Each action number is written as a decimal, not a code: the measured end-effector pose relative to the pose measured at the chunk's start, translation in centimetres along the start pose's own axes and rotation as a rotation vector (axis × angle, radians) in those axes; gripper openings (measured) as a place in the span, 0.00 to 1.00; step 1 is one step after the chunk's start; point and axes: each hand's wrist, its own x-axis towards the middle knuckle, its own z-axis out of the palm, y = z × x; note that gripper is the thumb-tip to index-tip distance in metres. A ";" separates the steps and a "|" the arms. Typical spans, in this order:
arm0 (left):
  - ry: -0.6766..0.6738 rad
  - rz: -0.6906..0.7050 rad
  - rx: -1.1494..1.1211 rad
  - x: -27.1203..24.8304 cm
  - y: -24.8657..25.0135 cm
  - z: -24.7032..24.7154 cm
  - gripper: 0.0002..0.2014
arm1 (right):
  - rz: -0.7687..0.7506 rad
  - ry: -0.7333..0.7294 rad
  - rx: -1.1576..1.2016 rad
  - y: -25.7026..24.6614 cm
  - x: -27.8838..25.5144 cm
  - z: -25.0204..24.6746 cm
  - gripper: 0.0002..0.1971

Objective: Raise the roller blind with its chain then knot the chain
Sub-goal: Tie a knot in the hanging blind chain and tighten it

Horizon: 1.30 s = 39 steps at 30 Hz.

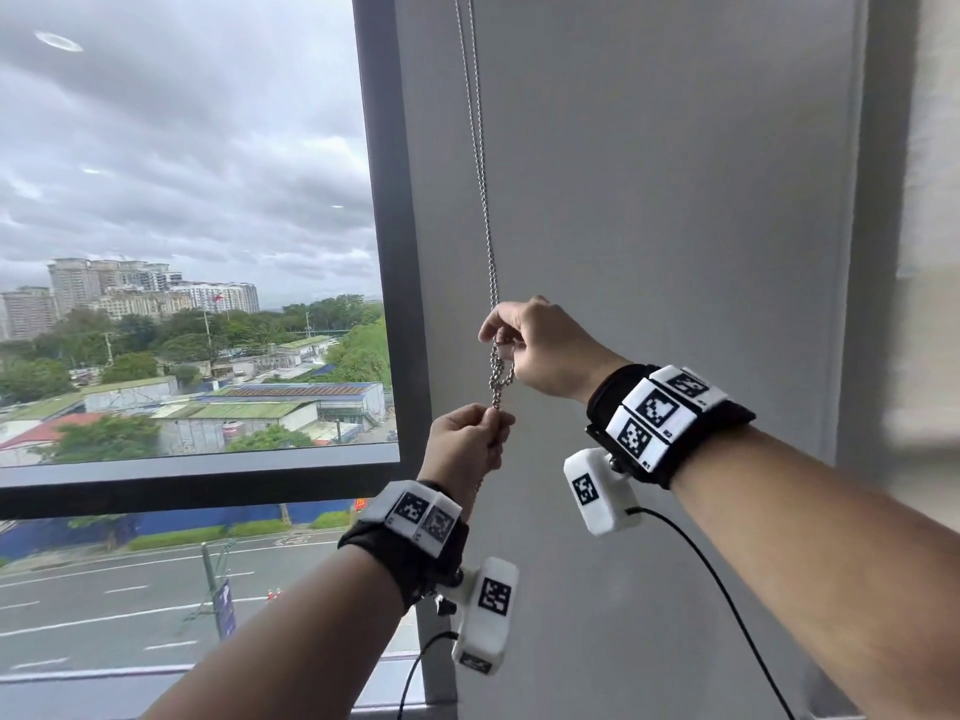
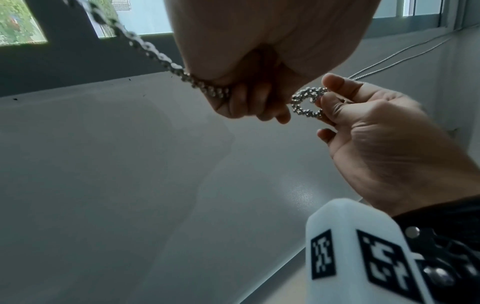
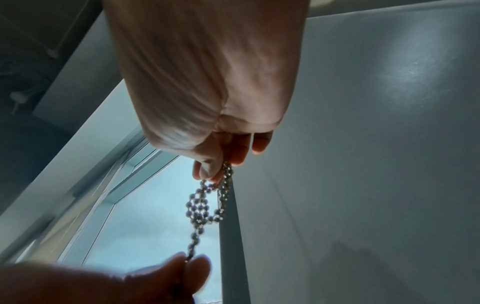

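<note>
The chain [image 1: 482, 163] is a silver metal ball chain hanging in two parallel strands down the grey wall [image 1: 675, 200], just to the right of the dark window frame [image 1: 395, 252]. Its beads are small, round and shiny. Between the two hands the strands are gathered into a loose loop [image 1: 500, 379]; in the left wrist view this loop [image 2: 307, 102] shows as a small open ring of bunched beads, and in the right wrist view the bundle [image 3: 205, 207] shows several strands crossing one another.

The right hand [image 1: 540, 350] is the upper one. Its thumb and fingers are curled and pinch the chain at the top of the loop. The left hand [image 1: 465, 444] is directly below, fingers curled, pinching the chain at the bottom of the loop; a further length of chain [image 2: 145, 47] runs out of its fist on the far side.

Both wrists wear black bands with white marker blocks. The roller blind itself is not identifiable in any view. Buildings, trees and a road show through the window glass [image 1: 182, 200].
</note>
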 end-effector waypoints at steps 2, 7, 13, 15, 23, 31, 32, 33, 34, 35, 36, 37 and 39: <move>-0.002 0.044 -0.003 0.0 0.3 -0.4 0.12 | -0.106 0.008 -0.163 -0.1 -0.1 0.0 0.17; 0.030 0.108 0.013 -0.1 0.4 -0.9 0.12 | -0.288 0.078 -0.379 0.1 0.0 -0.1 0.21; 0.033 0.161 0.010 -0.4 0.3 -0.9 0.11 | -0.359 0.152 -0.187 0.6 0.0 1.2 0.18; 0.026 0.168 0.001 -0.6 -0.2 -0.6 0.10 | -0.298 0.175 0.025 0.5 -0.1 1.5 0.12; 0.033 0.073 -0.066 -1.1 -2.0 -0.2 0.12 | 0.194 0.189 0.530 0.9 -0.6 2.8 0.05; -0.027 0.145 0.030 -1.8 -4.0 -0.4 0.13 | 0.267 0.088 0.603 1.1 -1.1 3.3 0.12; -0.033 0.145 0.080 -2.0 -4.8 -0.8 0.13 | 0.274 0.088 0.612 1.0 -1.1 3.2 0.11; -0.040 0.131 0.122 -2.3 -5.6 -1.3 0.13 | 0.282 0.086 0.614 1.0 -1.2 3.1 0.11; -0.052 0.114 0.166 -2.6 -6.5 -1.9 0.13 | 0.286 0.082 0.611 1.1 -1.2 3.0 0.11; -0.068 0.099 0.218 -2.9 -7.4 -2.7 0.13 | 0.289 0.078 0.611 1.1 -1.3 2.8 0.10; -0.090 0.083 0.276 -3.2 -8.3 -3.6 0.13 | 0.294 0.080 0.611 1.3 -1.4 2.7 0.10; -0.119 0.058 0.334 -3.4 -9.1 -4.5 0.13 | 0.301 0.087 0.612 1.4 -1.4 2.5 0.10; -0.195 0.003 0.464 -4.0 -10.2 -6.3 0.14 | 0.316 0.097 0.598 1.6 -1.6 2.3 0.09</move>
